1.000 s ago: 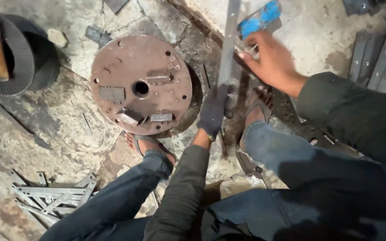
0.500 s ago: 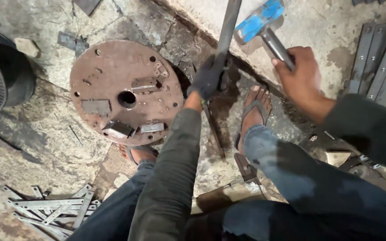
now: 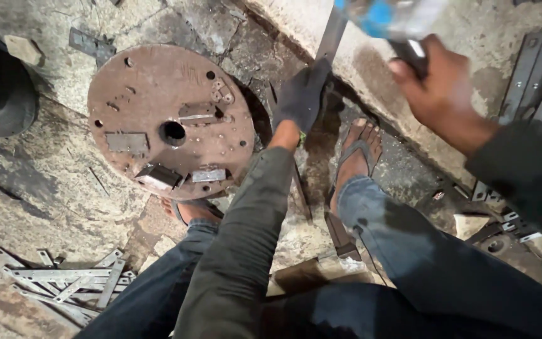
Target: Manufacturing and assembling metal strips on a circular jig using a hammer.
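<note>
My left fingers (image 3: 308,81), gloved dark, are wrapped round a flat metal bar (image 3: 330,34) that stands against the concrete step (image 3: 472,37). Grip closed, bar steadied upright-ish, its lower end down by my sandalled foot (image 3: 356,157). My right hand (image 3: 437,88) is clenched on the handle of a hammer (image 3: 387,16) with a blue head, blurred, raised up and to the right of the gloved fingers, just beside the bar's upper part. Head and bar apart or touching: cannot tell, too blurred.

Step, as I judge it: striking the bar while the left hand holds it in place, hammer mid-swing. Next blow calls for the left grip to stay firm and clear of the strike point, with the head landing square on the flat face above the glove.

Left of the fingers, on the floor: a rusty round steel plate (image 3: 170,119) with a centre hole and small blocks welded on. Further down-left, a loose pile of thin metal strips (image 3: 64,282). More strips (image 3: 537,75) lean far right.
</note>
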